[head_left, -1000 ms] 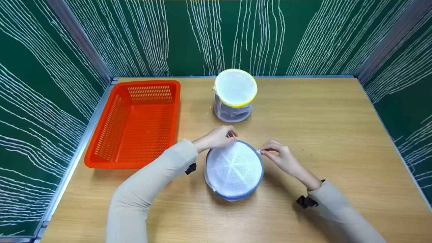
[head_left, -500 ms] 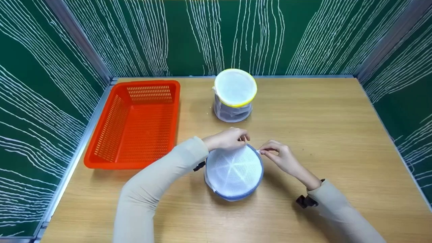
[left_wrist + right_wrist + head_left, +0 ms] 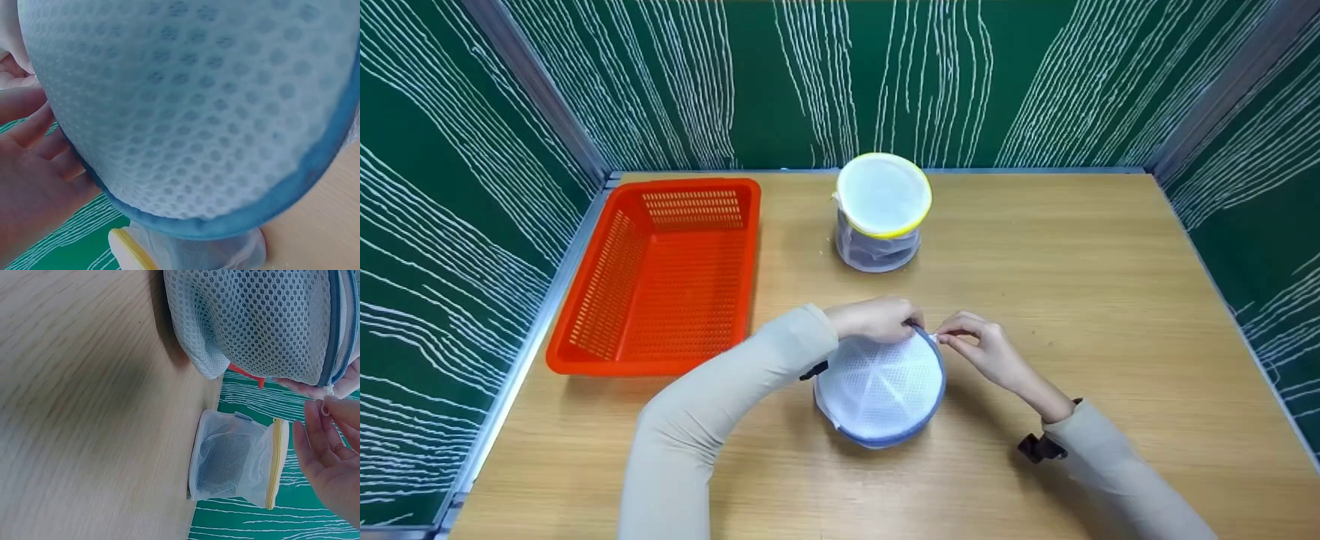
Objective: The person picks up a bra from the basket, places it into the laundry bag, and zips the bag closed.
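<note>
A round white mesh laundry bag point(image 3: 877, 382) with a blue zippered rim stands on the table in front of me. At the rim's far side, my left hand point(image 3: 879, 319) grips the edge; in the left wrist view its fingers point(image 3: 62, 152) lie against the blue border. Just to the right, my right hand point(image 3: 981, 349) pinches the small white zipper pull point(image 3: 325, 408) between thumb and fingertips. The right wrist view shows the bag's mesh side bulging over the wood. In the head view my left hand covers part of the bag's lid.
Behind stands a smaller white mesh bag point(image 3: 877, 247) with a yellow rim. An orange-red plastic basket point(image 3: 660, 365) sits at the left. Green walls with white lines enclose the wooden table point(image 3: 1072, 285) at the back and sides.
My left hand has slid rightward along the bag's rim, close to the zipper pull, and its fingers have come to grip the edge. My right hand stays in place, pinching the pull.
</note>
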The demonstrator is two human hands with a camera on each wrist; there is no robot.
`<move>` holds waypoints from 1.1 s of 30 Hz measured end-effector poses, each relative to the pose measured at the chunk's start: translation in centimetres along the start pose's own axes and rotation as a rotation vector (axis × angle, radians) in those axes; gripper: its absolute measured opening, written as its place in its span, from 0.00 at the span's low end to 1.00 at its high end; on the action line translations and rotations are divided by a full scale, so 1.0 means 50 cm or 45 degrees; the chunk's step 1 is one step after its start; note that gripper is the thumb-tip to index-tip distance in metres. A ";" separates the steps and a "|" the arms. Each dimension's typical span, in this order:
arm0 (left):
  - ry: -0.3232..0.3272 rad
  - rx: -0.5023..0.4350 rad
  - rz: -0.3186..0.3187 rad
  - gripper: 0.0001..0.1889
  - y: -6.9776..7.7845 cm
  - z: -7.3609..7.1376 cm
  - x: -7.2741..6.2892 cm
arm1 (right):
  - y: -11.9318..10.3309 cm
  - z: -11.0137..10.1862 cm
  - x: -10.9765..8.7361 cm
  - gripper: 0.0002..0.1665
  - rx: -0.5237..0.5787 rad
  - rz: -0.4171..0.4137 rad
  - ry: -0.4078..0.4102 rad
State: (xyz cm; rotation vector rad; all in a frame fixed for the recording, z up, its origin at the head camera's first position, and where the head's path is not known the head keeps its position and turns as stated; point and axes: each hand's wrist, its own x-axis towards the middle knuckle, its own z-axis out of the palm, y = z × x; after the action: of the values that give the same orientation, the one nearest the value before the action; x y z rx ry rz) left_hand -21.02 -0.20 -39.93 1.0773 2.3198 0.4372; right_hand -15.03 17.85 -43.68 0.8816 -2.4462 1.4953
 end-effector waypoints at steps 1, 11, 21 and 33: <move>-0.002 -0.002 0.001 0.13 0.000 0.001 -0.001 | 0.000 0.000 0.000 0.06 0.005 -0.001 -0.001; 0.020 0.048 0.030 0.10 -0.013 0.007 -0.008 | -0.002 0.004 -0.001 0.08 -0.007 -0.043 -0.001; 0.069 0.048 0.093 0.09 -0.020 0.005 -0.022 | -0.004 0.009 -0.001 0.10 -0.020 -0.120 0.018; 0.208 -0.002 0.045 0.08 -0.055 0.015 -0.039 | -0.004 0.010 -0.007 0.10 -0.019 -0.115 0.015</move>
State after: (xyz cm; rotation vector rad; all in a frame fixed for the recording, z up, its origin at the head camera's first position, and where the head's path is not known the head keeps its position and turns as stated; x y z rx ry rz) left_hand -21.18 -3.39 -41.21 1.1207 2.4440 0.5598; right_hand -14.55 17.51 -43.89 0.9639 -2.3728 1.4458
